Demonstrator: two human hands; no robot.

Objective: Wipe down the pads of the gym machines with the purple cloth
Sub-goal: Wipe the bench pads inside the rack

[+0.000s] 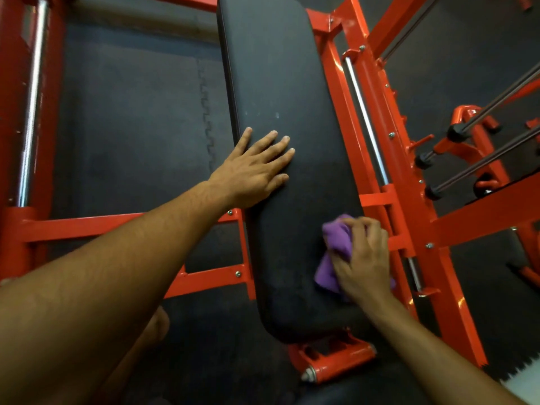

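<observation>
**A:** What could have gone wrong from where the hands were?

**B:** The purple cloth (pixel 336 252) was bunched into a wad, so only a small patch of it met the pad (pixel 280 112). I judged that a wad like that could skip strips of the surface, above all the far end and the left edge. It also sat close to the pad's right edge, just beside the orange frame (pixel 409 182), and a stroke run wide could have dragged it onto the bolts and rail there.

**A:** And the hands themselves?

**B:** The right hand (pixel 365 258) had its fingers curled over the cloth, gripping it against the near right part of the pad. The left hand (pixel 254 171) lay flat with fingers spread, palm down near the pad's left edge at mid-length, holding nothing. If it leaned there while the cloth came round, it could have covered a patch that then went unwiped.

**A:** How did the pad look?

**B:** Long, black, with rounded ends and a matte skin. A few pale specks showed just beyond the left fingertips, and the near half looked faintly dusty or smeared. I could not tell wet from dry.
</observation>
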